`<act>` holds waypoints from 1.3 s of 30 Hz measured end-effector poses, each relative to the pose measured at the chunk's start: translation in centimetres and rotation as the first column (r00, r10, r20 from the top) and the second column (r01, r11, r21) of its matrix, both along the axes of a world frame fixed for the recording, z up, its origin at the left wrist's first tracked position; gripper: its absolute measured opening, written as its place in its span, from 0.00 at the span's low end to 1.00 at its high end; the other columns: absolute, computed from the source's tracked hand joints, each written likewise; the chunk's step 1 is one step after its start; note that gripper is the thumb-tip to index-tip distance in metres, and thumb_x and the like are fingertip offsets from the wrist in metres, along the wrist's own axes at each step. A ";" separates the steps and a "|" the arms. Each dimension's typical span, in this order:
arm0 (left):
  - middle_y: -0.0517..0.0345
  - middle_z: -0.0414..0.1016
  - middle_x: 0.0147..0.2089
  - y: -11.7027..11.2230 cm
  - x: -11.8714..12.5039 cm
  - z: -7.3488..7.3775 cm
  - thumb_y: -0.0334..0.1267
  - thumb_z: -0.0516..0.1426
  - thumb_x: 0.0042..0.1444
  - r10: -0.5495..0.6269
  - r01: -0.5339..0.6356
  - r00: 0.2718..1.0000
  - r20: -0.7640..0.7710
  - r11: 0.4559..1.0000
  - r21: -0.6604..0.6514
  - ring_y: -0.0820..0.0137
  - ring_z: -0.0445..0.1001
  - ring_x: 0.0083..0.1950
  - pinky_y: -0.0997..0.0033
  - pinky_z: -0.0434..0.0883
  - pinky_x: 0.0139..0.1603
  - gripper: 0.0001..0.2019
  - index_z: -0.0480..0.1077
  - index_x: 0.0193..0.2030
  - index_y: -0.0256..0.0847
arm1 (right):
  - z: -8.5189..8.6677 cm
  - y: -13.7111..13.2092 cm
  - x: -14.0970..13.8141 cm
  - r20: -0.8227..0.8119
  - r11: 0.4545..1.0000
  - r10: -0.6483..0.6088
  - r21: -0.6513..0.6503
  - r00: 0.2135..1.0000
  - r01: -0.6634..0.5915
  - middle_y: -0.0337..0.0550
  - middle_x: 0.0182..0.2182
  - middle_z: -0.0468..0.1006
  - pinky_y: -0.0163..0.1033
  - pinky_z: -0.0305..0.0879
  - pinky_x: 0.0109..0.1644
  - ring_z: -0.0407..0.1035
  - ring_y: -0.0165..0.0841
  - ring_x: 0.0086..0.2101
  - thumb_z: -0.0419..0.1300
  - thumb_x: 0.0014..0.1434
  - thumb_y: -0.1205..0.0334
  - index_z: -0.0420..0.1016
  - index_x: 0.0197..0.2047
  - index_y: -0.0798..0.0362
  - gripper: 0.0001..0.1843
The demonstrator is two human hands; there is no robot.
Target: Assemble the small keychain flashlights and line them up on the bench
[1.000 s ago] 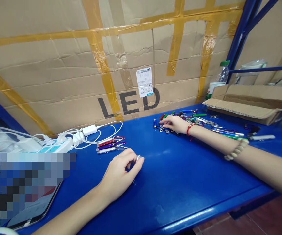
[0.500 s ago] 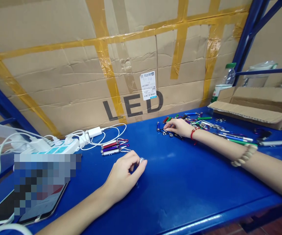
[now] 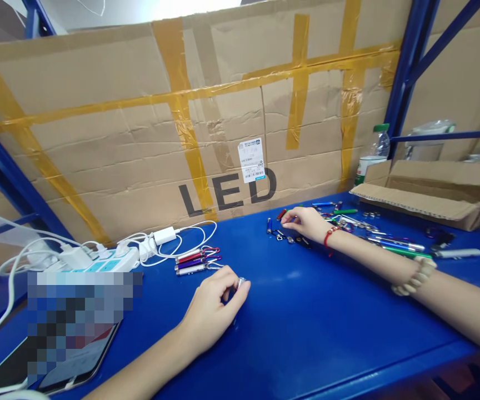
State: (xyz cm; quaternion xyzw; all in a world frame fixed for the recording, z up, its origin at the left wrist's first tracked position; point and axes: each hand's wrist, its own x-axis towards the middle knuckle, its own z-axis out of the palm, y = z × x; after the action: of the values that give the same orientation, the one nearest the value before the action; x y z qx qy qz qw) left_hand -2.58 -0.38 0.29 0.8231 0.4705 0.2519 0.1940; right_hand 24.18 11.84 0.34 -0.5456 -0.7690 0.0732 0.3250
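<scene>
1. Your left hand (image 3: 213, 311) rests on the blue table (image 3: 306, 328), well in front of the carton (image 3: 140, 139) that has the letters LED on it.
2. Its fingers are curled together. The thumb and first finger pinch a small silver part (image 3: 241, 281), which sticks out at the fingertips, just above the table top.
3. Your right hand (image 3: 306, 222) lies closer to the carton, in front of its right part, with the arm stretched across the table.
4. The fingers of this hand are rather straight and touch some small dark pieces (image 3: 284, 236) at the edge of a pile of torches (image 3: 373, 236). I cannot tell if they grip one of them.
5. The pile, in many colours, spreads in front of the right end of the carton.
6. The right arm has a red bracelet (image 3: 328, 236) at the wrist and a bead bracelet (image 3: 415, 278) further up.
7. Three torches (image 3: 196, 260) with clips lie side by side in front of the carton, under the letter L, between the carton and your left hand.
8. A power strip (image 3: 110, 261) with white cables lies at the foot of the carton, on its left part. A phone (image 3: 77, 361) lies further from the carton on the same side.
9. An open box (image 3: 435, 191) and a bottle (image 3: 373, 153) stand to the right of the carton.
</scene>
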 end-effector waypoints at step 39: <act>0.64 0.58 0.26 0.0 -0.2 -0.3 0.43 0.47 0.58 -0.016 0.016 1.000 0.013 1.000 0.020 0.74 0.60 0.27 0.73 0.58 0.30 0.17 0.54 0.20 0.40 | -0.7 -6.3 -6.8 0.038 0.848 0.530 -0.056 0.847 -0.527 0.44 0.31 0.77 0.36 0.65 0.40 0.69 0.32 0.34 0.59 0.55 0.54 0.79 0.35 0.53 0.13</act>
State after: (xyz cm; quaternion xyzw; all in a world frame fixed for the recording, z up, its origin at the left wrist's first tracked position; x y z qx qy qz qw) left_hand -2.74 -0.38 -0.05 0.8271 0.4600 0.2607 0.1909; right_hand 17.39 5.53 -0.33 -0.3218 -0.8957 0.1624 0.2604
